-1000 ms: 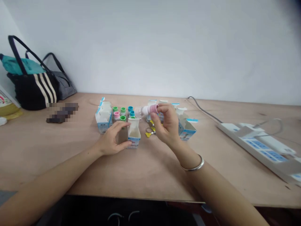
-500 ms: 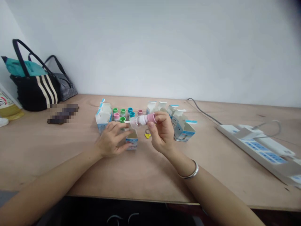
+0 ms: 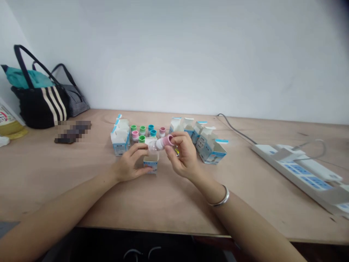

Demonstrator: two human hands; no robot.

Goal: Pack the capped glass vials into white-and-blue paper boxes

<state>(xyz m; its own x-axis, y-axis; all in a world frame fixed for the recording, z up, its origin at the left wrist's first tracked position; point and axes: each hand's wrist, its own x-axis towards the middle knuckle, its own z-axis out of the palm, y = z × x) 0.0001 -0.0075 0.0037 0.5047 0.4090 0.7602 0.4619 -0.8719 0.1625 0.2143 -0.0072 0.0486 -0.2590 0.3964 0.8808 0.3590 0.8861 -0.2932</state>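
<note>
My right hand (image 3: 182, 154) pinches a small clear bottle with a pink cap (image 3: 160, 143) by its cap end. The bottle is tilted, its clear end pointing left and down above a small open carton (image 3: 151, 164). Around that carton's left side is my left hand (image 3: 132, 163), its thumb on the front and its fingertips by the bottle's clear end. Just behind stand several small bottles with green caps (image 3: 142, 139), blue caps (image 3: 151, 127) and pink caps (image 3: 135, 134). Something small and yellow (image 3: 177, 151) is partly hidden behind my right hand.
Open blue-and-white cartons stand on the left (image 3: 120, 140) and on the right (image 3: 214, 151). A white power strip (image 3: 302, 176) with a grey cable lies at the right. Toward the left are a dark, blurred-out object (image 3: 72, 133), a black striped bag (image 3: 45, 105) and a bottle of yellow liquid (image 3: 12, 125).
My right hand has moved the pink-capped bottle slightly left and down, closer over the small carton. My left fingers have drawn in around the carton, which has shifted slightly left.
</note>
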